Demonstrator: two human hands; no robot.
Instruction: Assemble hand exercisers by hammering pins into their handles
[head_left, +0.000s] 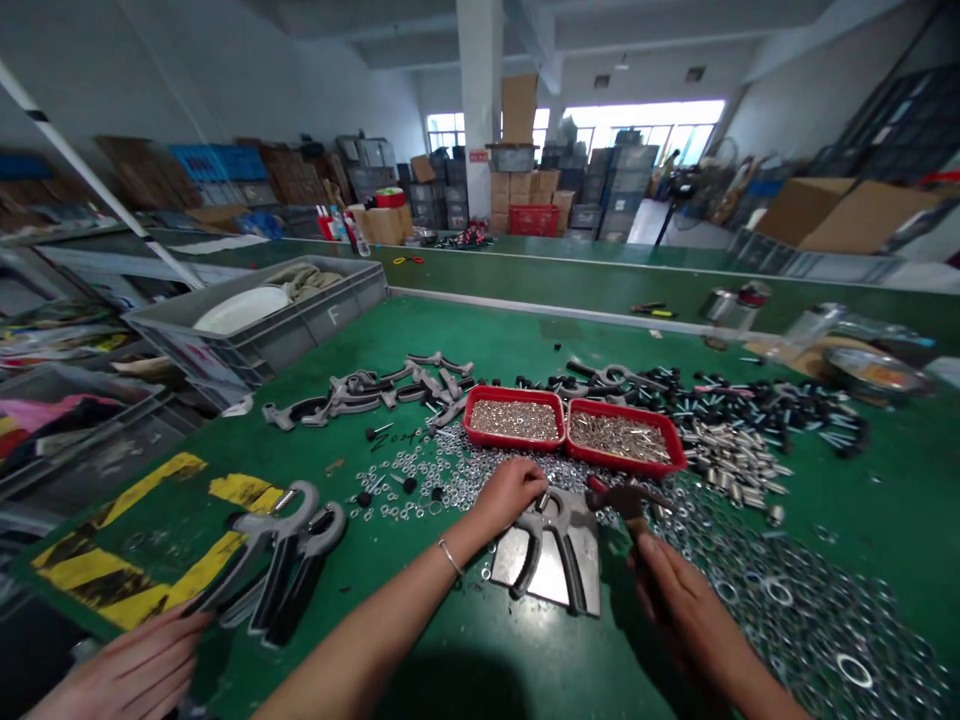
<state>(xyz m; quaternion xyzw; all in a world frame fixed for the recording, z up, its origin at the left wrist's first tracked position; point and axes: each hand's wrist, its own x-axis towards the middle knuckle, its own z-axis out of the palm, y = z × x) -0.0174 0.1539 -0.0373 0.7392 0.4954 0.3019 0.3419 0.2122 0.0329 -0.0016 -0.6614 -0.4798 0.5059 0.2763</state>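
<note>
My left hand (514, 490) is closed, its fingertips pinched at the top of a grey-and-black hand grip strengthener (574, 572). The grip lies with its handles toward me on a shiny metal plate (551, 585). Any small part between those fingers is hidden. Wrapped round the wooden handle of a hammer (636, 515) is my right hand (679, 590); the hammer's head is just right of the grip's top. At the lower left, another person's hand (135, 665) touches a hand grip beside further hand grips (289, 560).
Two red trays (551, 445) of small metal pins stand beyond the plate. Loose nuts and washers (795, 590) spread around, with metal sleeves (739, 465) and black-headed bolts (795, 410) at right. Grey grip parts (367, 390) lie behind; a grey crate (307, 320) stands at left.
</note>
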